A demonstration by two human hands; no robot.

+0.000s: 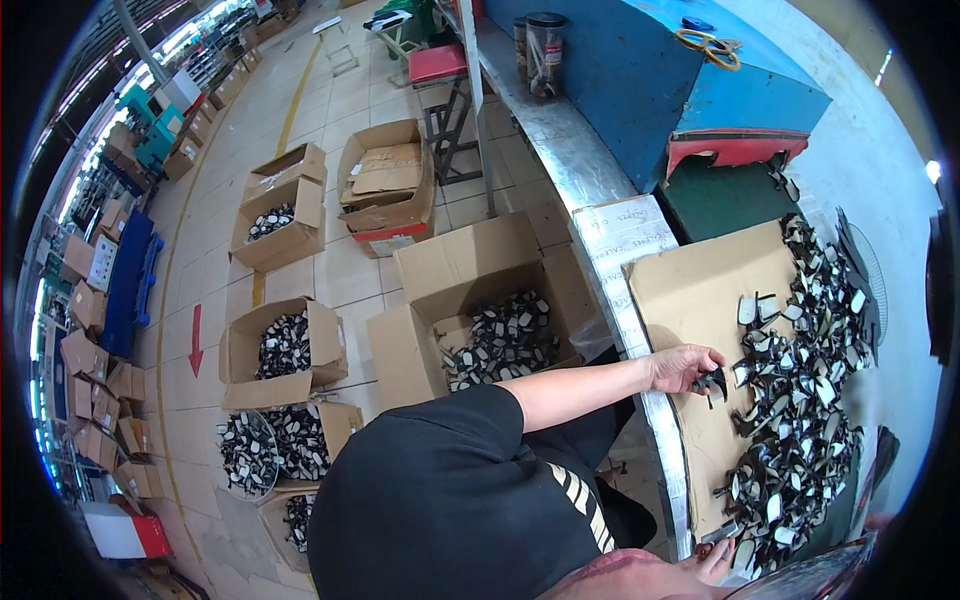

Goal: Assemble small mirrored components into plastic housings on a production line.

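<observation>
**Hands at the parts pile on the cardboard sheet**

Right hand (pixel 718 562): bottom edge of the bench (pixel 560 150), only fingertips visible at the near corner of the cardboard sheet (pixel 690 290), touching the near end of the parts pile (pixel 800 400). Can't tell whether it grips anything.

Left hand (pixel 685 367): over the middle of the sheet, at the pile's left edge. Fingers pinched closed on a small dark part (pixel 712 383).

Pile: black and white flat pieces, running along the sheet's right edge from near corner to far corner.

Sheet's left edge: white paper strip (pixel 625 250) with handwriting, lying along the bench's metal edge.

Far end of bench: blue board (pixel 650 80), red-edged piece (pixel 735 150) below it, yellow-handled scissors (pixel 710 45) on top. Dark-lidded clear jar (pixel 545 50) at the bench's far-left edge.

Floor, left of the bench, near to far:
- open box (pixel 480 320) right beside the bench, holding the same black/white parts
- box (pixel 285 350) with parts, more parts in containers nearer
- red arrow (pixel 196 340) on the floor tiles, pointing toward the near side
- box (pixel 280 215) with a few parts
- box (pixel 385 185) with folded cardboard inside, red-and-white label on its near face
- red stool (pixel 437 65) far off
</observation>
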